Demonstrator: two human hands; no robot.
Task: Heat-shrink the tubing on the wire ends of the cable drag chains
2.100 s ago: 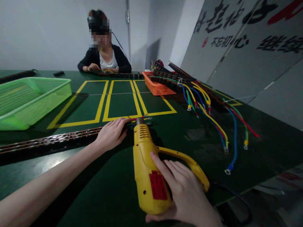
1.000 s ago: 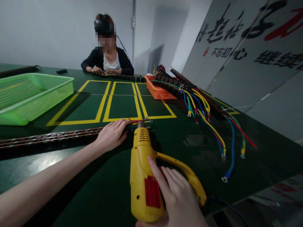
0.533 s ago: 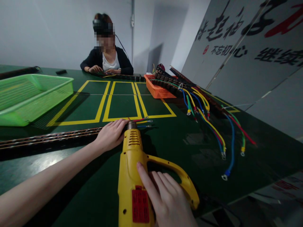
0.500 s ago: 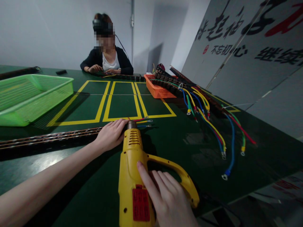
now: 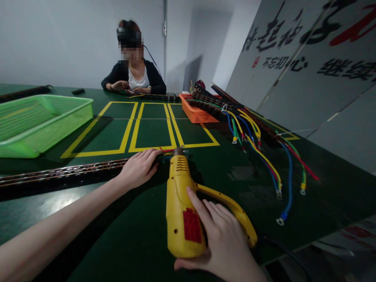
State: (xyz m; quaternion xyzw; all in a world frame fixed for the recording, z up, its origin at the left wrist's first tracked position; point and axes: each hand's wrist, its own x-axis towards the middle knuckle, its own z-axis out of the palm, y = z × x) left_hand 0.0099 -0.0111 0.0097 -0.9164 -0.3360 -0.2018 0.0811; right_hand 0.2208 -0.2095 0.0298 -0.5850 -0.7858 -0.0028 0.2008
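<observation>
Head view, at a dark green work table marked with yellow taped rectangles. Right hand wrapped round the grip of a yellow plastic heat gun with a red label, fingers threaded through its looped handle, metal nozzle aimed away from the body at the near end of a long dark terminal strip. Left hand laid flat on that strip's end, palm down, fingers loosely spread and closed on nothing, just beside the nozzle. Thin red, yellow and blue wire tails with ring lugs poking out of the strip right at the gun's tip. Hands apart, gun body between them.

Off to the left, a light green mesh plastic basket on the table. Further back on the right, an orange plastic basket beside a heap of dark strips trailing blue, yellow, green and red leads toward the table edge. Across the table, a seated person in a dark cardigan, both hands busy at another strip. Grey panel with black and red lettering along the right side.
</observation>
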